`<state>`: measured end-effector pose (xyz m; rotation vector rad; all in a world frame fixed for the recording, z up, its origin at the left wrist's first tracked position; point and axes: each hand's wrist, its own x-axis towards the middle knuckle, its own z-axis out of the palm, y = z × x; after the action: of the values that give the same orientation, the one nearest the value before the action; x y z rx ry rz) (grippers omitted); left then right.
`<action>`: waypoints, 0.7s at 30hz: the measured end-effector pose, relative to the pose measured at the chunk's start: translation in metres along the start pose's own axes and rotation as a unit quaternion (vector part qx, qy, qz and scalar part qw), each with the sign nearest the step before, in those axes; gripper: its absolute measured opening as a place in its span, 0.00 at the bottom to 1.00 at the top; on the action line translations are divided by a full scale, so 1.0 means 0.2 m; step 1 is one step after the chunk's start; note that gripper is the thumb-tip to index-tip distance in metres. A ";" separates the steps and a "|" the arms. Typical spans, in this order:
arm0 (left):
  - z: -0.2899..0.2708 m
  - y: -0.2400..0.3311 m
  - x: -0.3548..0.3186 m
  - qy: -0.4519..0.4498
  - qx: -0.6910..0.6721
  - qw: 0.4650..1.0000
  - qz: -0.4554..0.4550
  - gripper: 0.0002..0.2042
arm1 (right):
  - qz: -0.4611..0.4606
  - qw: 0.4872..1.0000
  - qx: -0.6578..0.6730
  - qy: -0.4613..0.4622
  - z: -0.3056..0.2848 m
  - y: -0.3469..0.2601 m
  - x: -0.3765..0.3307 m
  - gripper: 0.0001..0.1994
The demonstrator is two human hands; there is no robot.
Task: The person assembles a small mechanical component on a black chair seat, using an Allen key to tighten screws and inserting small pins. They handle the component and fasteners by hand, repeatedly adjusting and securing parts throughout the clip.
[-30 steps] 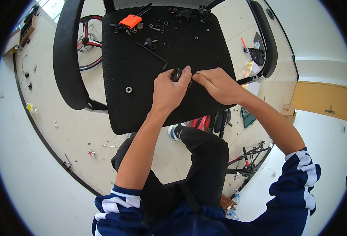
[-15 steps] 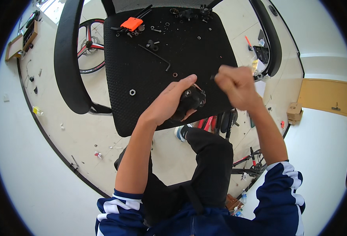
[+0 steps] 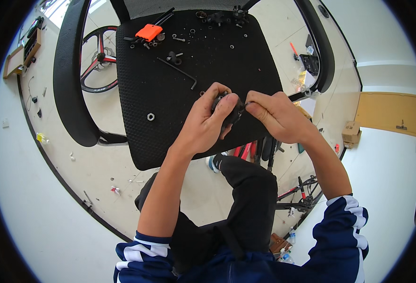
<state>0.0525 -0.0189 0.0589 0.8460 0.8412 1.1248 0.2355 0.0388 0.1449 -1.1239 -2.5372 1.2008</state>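
While bolts (image 3: 179,38) and a hex key (image 3: 177,71) lay unused toward the seat's (image 3: 170,118) far edge, both hands, left (image 3: 208,123) and right (image 3: 276,115), clasped a small black part (image 3: 231,113), assembly seemingly unfinished.

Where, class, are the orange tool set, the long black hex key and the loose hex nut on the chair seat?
orange tool set (image 3: 149,32), head view, on its orange body.
long black hex key (image 3: 177,71), head view, mid-shaft.
loose hex nut (image 3: 150,116), head view, on its ring.

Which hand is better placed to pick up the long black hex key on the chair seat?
Probably the right hand: it only pinches a small piece, while the left hand wraps the black part. The hex key lies just ahead.
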 end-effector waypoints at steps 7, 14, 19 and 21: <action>0.00 0.03 -0.02 -0.092 -0.096 0.991 -0.031 0.26 | -0.031 0.998 0.033 -0.034 -0.04 -0.02 0.01 0.15; -0.03 0.03 -0.03 -0.117 -0.116 0.986 -0.037 0.22 | -0.036 0.997 0.033 -0.053 -0.04 -0.03 0.02 0.17; -0.04 0.04 -0.03 -0.125 -0.159 0.978 -0.047 0.23 | -0.044 0.996 0.037 -0.068 -0.05 -0.05 0.03 0.17; -0.03 0.06 -0.03 -0.135 -0.182 0.971 -0.080 0.23 | -0.049 0.995 0.053 -0.070 -0.06 -0.05 0.04 0.16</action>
<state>0.0408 -0.0216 0.0667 0.5947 0.4489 0.9573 0.2290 0.0464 0.1584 -0.9102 -2.5589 1.4161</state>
